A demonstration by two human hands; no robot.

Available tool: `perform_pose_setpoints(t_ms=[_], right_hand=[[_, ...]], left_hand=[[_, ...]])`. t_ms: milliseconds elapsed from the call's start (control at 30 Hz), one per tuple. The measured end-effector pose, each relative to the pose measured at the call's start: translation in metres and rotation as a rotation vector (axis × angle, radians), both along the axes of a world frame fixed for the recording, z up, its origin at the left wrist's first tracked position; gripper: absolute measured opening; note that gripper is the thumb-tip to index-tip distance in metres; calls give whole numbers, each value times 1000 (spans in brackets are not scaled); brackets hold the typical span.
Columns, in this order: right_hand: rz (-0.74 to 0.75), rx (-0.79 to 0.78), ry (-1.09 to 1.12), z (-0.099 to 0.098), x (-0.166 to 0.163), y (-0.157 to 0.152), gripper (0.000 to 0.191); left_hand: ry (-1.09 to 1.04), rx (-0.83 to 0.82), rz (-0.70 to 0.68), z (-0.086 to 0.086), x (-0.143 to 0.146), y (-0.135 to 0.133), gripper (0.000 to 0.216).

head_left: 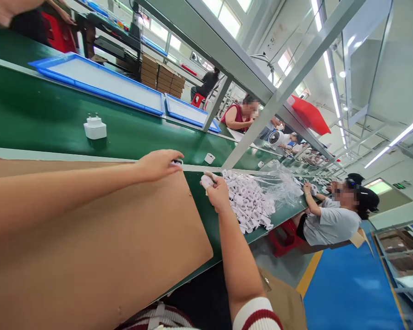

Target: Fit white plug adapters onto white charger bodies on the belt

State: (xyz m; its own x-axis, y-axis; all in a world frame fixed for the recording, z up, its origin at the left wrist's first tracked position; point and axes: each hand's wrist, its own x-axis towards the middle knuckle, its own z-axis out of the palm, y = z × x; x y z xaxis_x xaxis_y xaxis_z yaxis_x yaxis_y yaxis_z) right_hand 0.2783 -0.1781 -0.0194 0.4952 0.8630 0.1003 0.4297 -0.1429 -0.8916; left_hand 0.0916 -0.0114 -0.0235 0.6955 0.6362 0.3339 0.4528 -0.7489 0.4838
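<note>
My left hand [158, 166] reaches over the cardboard sheet [99, 238], its fingers closed on a small white-and-dark piece [176, 162] mostly covered by them. Close by, my right hand [219, 192] pinches a small white plastic part [207, 181] between thumb and fingers. To its right lies a large heap of white plastic parts [249, 201] on the green bench. A white plug charger [95, 128] stands with its pins up on the green strip [131, 137] beyond the cardboard. Another white piece [209, 158] rests on that strip, just past my hands.
Blue-rimmed trays [99, 82] line the far side of the strip. A slanting metal post [254, 130] rises beyond my right hand. Clear plastic film [278, 181] lies behind the heap. A co-worker in a grey shirt [333, 222] sits further along the bench.
</note>
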Motion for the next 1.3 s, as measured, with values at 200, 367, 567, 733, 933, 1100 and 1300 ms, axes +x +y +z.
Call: perform_pose_setpoints(t_ms=[200,367,567,733,933,1100,1300], right_hand=[[395,-74,553,21,-25,33,38],[463,-30,481,5,-54,51,41],[385,21,320,-19,-70,41,41],[352,59,343,-16,-67,35,43],[512,-29,374,-8,-62,30,41],[410,25,214,-5,-62,28,32],[361,-56,233,-2,-62,29,40]], left_hand=[[-98,-194,54,-38,-59,-75,63],[-177,-294,131,-55,-75,-89,69],[-201,-403,33,-57,-76,-79,55],[-256,-422,0,-56,-76,-78,52],[-220,-448,17,-56,-76,-81,51],[-202,-438,-34,-54,-80,-80,87],[-97,-533,-53,-53,-79,-78,72]])
